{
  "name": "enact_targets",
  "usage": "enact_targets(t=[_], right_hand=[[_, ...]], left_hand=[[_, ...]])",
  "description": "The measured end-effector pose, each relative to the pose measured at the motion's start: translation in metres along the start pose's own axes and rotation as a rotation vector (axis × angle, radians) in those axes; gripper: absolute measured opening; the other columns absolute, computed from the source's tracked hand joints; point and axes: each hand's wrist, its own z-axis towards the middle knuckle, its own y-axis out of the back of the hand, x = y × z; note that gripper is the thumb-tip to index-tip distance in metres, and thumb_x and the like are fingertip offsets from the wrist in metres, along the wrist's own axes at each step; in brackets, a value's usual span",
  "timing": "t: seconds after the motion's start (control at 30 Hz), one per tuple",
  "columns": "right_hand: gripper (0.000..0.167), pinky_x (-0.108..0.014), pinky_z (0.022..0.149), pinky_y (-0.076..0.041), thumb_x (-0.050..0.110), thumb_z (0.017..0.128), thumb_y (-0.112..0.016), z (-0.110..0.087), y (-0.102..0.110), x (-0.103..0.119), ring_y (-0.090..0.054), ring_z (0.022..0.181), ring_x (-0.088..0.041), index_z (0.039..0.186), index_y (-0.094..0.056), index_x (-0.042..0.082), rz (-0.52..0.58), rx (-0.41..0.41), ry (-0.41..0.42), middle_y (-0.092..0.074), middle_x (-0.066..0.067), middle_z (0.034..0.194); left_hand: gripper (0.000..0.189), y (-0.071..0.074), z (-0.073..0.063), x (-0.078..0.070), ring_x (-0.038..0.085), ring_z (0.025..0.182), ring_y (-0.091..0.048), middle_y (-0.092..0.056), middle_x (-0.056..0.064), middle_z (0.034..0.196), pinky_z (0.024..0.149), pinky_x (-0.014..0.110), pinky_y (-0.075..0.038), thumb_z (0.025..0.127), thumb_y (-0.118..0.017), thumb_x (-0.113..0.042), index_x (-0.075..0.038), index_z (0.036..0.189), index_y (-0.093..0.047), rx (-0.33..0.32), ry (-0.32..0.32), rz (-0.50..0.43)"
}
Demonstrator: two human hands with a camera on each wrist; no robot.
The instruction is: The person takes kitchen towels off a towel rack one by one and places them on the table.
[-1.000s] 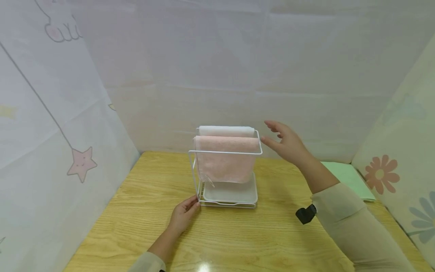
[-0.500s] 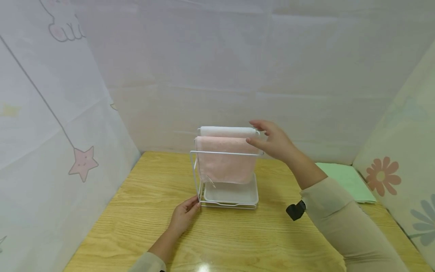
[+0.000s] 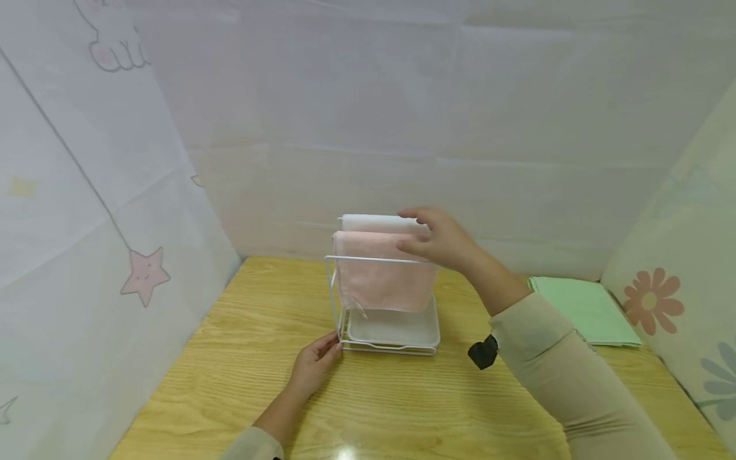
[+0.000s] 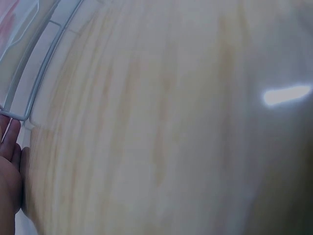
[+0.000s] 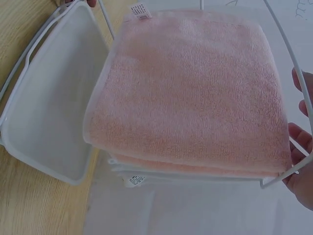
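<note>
A white wire towel rack [image 3: 329, 281] stands on the table with a pink towel [image 3: 385, 275] folded over a middle bar. Behind it a white towel [image 3: 374, 223] hangs over the back bar. My left hand [image 3: 313, 364] holds the rack's front left bottom corner between thumb and fingers; in the left wrist view its fingertips meet the wire. The right hand [image 3: 445, 239] reaches over the rack's top right end, thumb in front of the pink towel and fingers spread over the white one. Small tags show on the towels in the right wrist view, near a tag [image 5: 140, 11].
A white tray [image 3: 397, 329] sits in the rack's base. A folded green cloth [image 3: 586, 310] lies at the right on the wooden table [image 3: 276, 300]. Printed curtains rise behind and at both sides.
My right hand has moved left from beside the rack's right end to over the tops of the towels. The left hand keeps its place at the rack's corner.
</note>
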Motion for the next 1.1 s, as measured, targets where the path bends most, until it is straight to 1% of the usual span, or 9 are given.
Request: enact_targets(t=[0.17, 0.27, 0.4, 0.5, 0.67, 0.77, 0.9, 1.0, 1.1], right_hand=[[0.060, -0.052, 0.110, -0.041, 0.033, 0.086, -0.075, 0.004, -0.004, 0.004, -0.044, 0.134, -0.033, 0.139, -0.054, 0.014, -0.007, 0.029, 0.003, -0.049, -0.008, 0.146], [0.059, -0.052, 0.109, -0.042, 0.034, 0.086, -0.076, 0.008, -0.006, 0.005, -0.046, 0.132, -0.034, 0.137, -0.055, 0.014, -0.035, 0.058, -0.003, -0.048, -0.010, 0.146], [0.057, -0.050, 0.105, -0.046, 0.034, 0.085, -0.076, 0.013, -0.006, 0.007, -0.050, 0.126, -0.034, 0.135, -0.057, 0.017, -0.059, 0.081, -0.031, -0.048, -0.011, 0.145], [0.055, -0.048, 0.102, -0.048, 0.033, 0.085, -0.077, 0.017, -0.007, 0.009, -0.054, 0.120, -0.032, 0.134, -0.058, 0.017, -0.040, 0.097, -0.058, -0.053, -0.011, 0.139], [0.050, -0.044, 0.098, -0.050, 0.032, 0.085, -0.077, 0.023, -0.011, 0.009, -0.058, 0.112, -0.029, 0.130, -0.060, 0.016, -0.033, 0.121, -0.100, -0.063, -0.011, 0.123], [0.047, -0.042, 0.095, -0.051, 0.032, 0.085, -0.076, 0.026, -0.014, 0.009, -0.059, 0.108, -0.026, 0.127, -0.062, 0.016, -0.056, 0.109, -0.126, -0.064, -0.010, 0.118], [0.041, -0.039, 0.091, -0.051, 0.034, 0.085, -0.076, 0.027, -0.016, 0.009, -0.059, 0.102, -0.024, 0.121, -0.067, 0.016, -0.067, 0.079, -0.163, -0.065, -0.007, 0.113], [0.036, -0.036, 0.086, -0.051, 0.034, 0.085, -0.077, 0.027, -0.016, 0.009, -0.059, 0.097, -0.022, 0.116, -0.071, 0.016, -0.054, 0.064, -0.187, -0.067, -0.005, 0.107], [0.032, -0.034, 0.082, -0.051, 0.033, 0.085, -0.077, 0.027, -0.016, 0.009, -0.060, 0.093, -0.021, 0.111, -0.073, 0.015, -0.032, 0.058, -0.203, -0.070, -0.004, 0.104]], left_hand=[[0.039, -0.002, 0.001, -0.001, 0.034, 0.120, -0.062, -0.062, 0.022, 0.130, 0.094, 0.023, -0.054, 0.096, -0.063, -0.013, 0.003, 0.131, -0.058, 0.007, 0.004, -0.020], [0.039, -0.002, 0.001, 0.000, 0.035, 0.119, -0.062, -0.062, 0.022, 0.130, 0.094, 0.023, -0.055, 0.097, -0.062, -0.014, 0.004, 0.131, -0.058, 0.011, -0.012, 0.003], [0.039, -0.002, 0.001, 0.001, 0.033, 0.119, -0.062, -0.063, 0.020, 0.130, 0.095, 0.025, -0.054, 0.097, -0.062, -0.016, 0.001, 0.131, -0.059, 0.009, -0.013, 0.020], [0.038, -0.002, 0.002, 0.000, 0.032, 0.121, -0.061, -0.063, 0.018, 0.130, 0.098, 0.027, -0.053, 0.097, -0.062, -0.017, -0.001, 0.132, -0.059, 0.009, 0.005, 0.010], [0.039, -0.004, 0.004, 0.002, 0.035, 0.121, -0.060, -0.062, 0.021, 0.131, 0.099, 0.032, -0.053, 0.097, -0.061, -0.012, 0.003, 0.132, -0.057, 0.011, -0.001, 0.022], [0.039, -0.006, 0.005, 0.003, 0.036, 0.121, -0.060, -0.062, 0.022, 0.131, 0.099, 0.034, -0.053, 0.097, -0.061, -0.010, 0.005, 0.132, -0.056, 0.003, 0.008, 0.018], [0.039, -0.006, 0.005, 0.002, 0.034, 0.121, -0.061, -0.062, 0.021, 0.131, 0.098, 0.031, -0.053, 0.097, -0.062, -0.012, 0.003, 0.132, -0.058, 0.008, 0.015, 0.007], [0.039, -0.005, 0.004, 0.000, 0.034, 0.122, -0.060, -0.062, 0.019, 0.131, 0.098, 0.028, -0.054, 0.097, -0.062, -0.015, 0.000, 0.132, -0.058, 0.020, 0.012, -0.005], [0.039, -0.005, 0.003, 0.001, 0.034, 0.122, -0.060, -0.062, 0.020, 0.131, 0.098, 0.028, -0.054, 0.097, -0.062, -0.016, 0.001, 0.132, -0.058, 0.019, 0.003, -0.002]])
